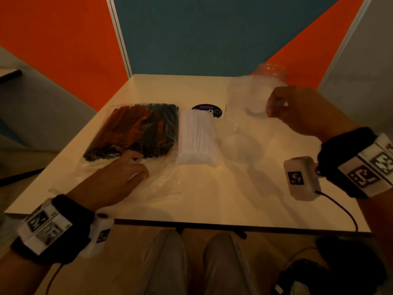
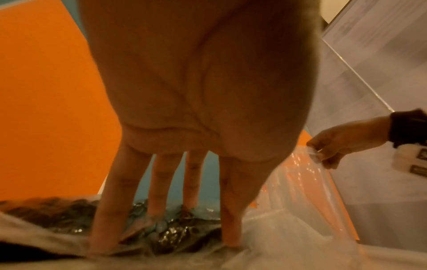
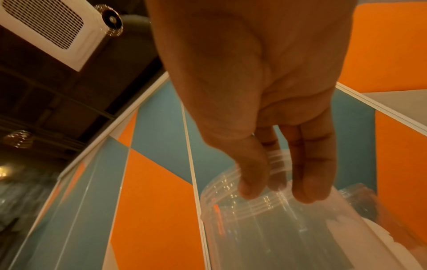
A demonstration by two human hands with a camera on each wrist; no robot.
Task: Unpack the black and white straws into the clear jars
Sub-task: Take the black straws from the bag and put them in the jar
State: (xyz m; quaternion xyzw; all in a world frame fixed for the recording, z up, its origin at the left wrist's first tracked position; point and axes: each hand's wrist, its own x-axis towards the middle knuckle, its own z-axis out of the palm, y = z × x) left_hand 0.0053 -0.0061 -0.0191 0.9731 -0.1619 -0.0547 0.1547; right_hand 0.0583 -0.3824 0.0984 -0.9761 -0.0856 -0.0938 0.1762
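A clear bag of black straws (image 1: pixel 136 130) lies on the left of the white table (image 1: pixel 212 199), with a pack of white straws (image 1: pixel 195 137) beside it on the right. My left hand (image 1: pixel 138 165) rests flat on the bag's near end; in the left wrist view its straight fingers (image 2: pixel 159 182) press on the plastic over the straw ends (image 2: pixel 166 232). My right hand (image 1: pixel 274 107) pinches the rim of a clear jar (image 1: pixel 246 96) at the back right, thumb and fingers on the threaded rim (image 3: pixel 261 202). A second clear jar (image 1: pixel 240 143) stands nearer me.
A third clear jar (image 1: pixel 270 71) stands at the table's far right corner. A round dark sticker (image 1: pixel 207 110) lies behind the white straws. Loose bag plastic (image 1: pixel 161 184) spreads toward the front edge. Orange and teal partition panels (image 1: pixel 191 35) close off the back.
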